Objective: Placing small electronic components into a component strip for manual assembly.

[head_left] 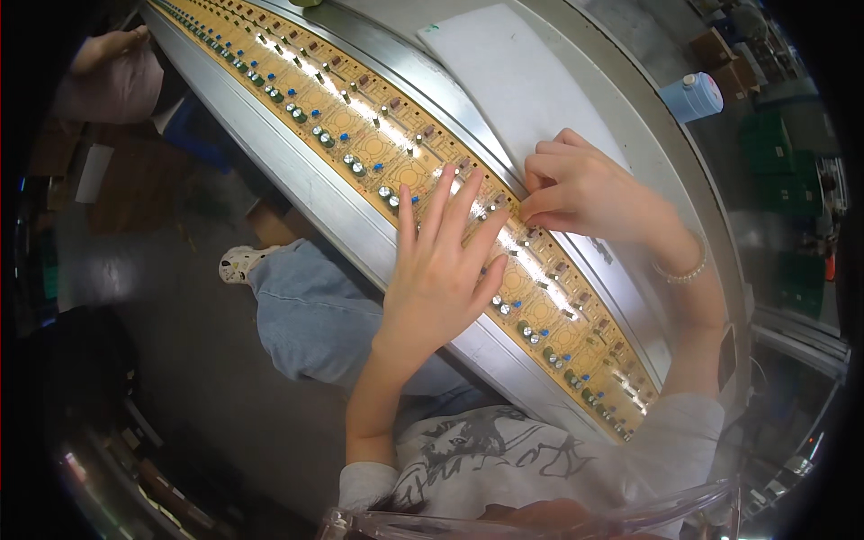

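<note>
A long run of yellow-brown circuit boards (pixel 409 169) crosses the view from the far left to the near right. Many parts stand on it, among them silver-topped round capacitors (pixel 353 165) and small blue components (pixel 378 167). My left hand (pixel 436 270) lies over the boards with its fingers spread, its fingertips on or just above the parts. To its right, my right hand (pixel 576 191) is bent down at the boards' far edge. Its thumb and fingers are pinched together; whatever they hold, if anything, is hidden.
Metal rails (pixel 297 184) flank the boards on both sides. A white foam sheet (pixel 517 76) lies beyond the far rail. At the bench's outer right side stands a light blue lidded cup (pixel 693 97). Another person's arm (pixel 110 52) shows at the far left.
</note>
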